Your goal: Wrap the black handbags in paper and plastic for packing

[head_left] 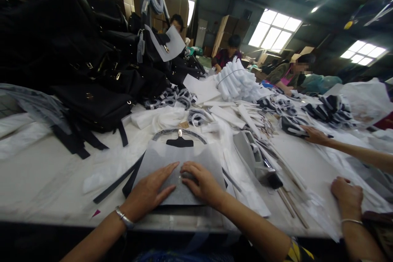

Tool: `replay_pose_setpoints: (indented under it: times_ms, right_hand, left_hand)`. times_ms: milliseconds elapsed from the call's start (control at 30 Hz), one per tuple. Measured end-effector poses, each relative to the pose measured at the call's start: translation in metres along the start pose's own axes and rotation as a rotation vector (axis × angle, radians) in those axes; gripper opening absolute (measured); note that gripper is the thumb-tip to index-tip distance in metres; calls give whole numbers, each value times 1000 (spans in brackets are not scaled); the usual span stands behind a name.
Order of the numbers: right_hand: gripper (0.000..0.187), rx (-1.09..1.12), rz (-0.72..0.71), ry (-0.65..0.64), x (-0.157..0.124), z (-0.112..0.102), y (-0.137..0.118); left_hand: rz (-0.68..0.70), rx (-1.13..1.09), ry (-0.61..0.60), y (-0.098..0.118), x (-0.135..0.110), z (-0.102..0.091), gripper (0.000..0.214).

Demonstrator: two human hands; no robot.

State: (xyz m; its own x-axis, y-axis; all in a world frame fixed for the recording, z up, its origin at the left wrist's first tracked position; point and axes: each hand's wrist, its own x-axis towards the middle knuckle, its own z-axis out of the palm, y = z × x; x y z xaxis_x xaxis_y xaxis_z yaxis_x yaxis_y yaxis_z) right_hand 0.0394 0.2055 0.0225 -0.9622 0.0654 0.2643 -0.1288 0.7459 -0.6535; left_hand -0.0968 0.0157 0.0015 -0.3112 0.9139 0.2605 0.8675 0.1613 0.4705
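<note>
A black handbag (129, 186) lies flat in front of me, with a sheet of white tissue paper (184, 151) spread over its front. On the left half of the paper my left hand (153, 186) rests flat with its fingers stretched out. My right hand (199, 182) lies on the right half, fingers slightly bent and thumb apart, with nothing visible in it. Past the paper's top edge show a black flap tab (179, 142) with a gold clasp (180, 132) and the wrapped, arched handle (199, 136). A dark strap (118, 182) sticks out at the left.
Black bags (92, 102) are piled at the left. A grey tape dispenser (253, 157) stands right of the bag. White foam rolls (236, 82) and wrapped straps (175, 98) lie behind. At the right, a co-worker's hands (316, 135) work; other people stand across the table (39, 188).
</note>
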Motion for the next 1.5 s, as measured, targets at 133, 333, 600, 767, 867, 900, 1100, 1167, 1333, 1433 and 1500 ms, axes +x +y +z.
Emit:
replay_pose_setpoints:
  times_ms: [133, 333, 600, 767, 867, 900, 1100, 1167, 1333, 1433, 1500]
  right_hand:
    - [17, -79, -26, 34, -3, 4, 1]
    - [18, -243, -110, -16, 0, 4, 0]
    - [19, -223, -172, -56, -5, 11, 9]
    - [25, -239, -98, -49, -8, 7, 2]
    - [40, -308, -22, -225, -7, -4, -8]
    - [47, -319, 12, -283, -6, -9, -10]
    - [60, -382, 88, -429, 15, -27, 4]
    - [61, -360, 74, -447, 19, -27, 11]
    - [61, -317, 62, -442, 12, -18, 15]
    - [62, -345, 33, -396, 4, -11, 20]
    - [64, -390, 8, -339, 1, -8, 25]
  left_hand:
    - [-23, 4, -14, 5, -3, -1, 54]
    - [-17, 2, 5, 4, -2, 0, 54]
    - [-2, 12, 11, 5, -3, 0, 56]
    - [52, 81, 18, 5, -2, 2, 50]
    - [110, 168, -7, 6, 0, 1, 49]
    - [117, 200, -18, 7, 1, 0, 50]
    - [105, 387, -37, 5, 2, -1, 56]
    - [79, 432, -31, 2, -1, 1, 57]
    - [122, 455, -83, -9, -9, 2, 59]
    - [139, 451, -112, -17, -11, 4, 57]
    - [147, 450, -118, -21, -10, 5, 55]
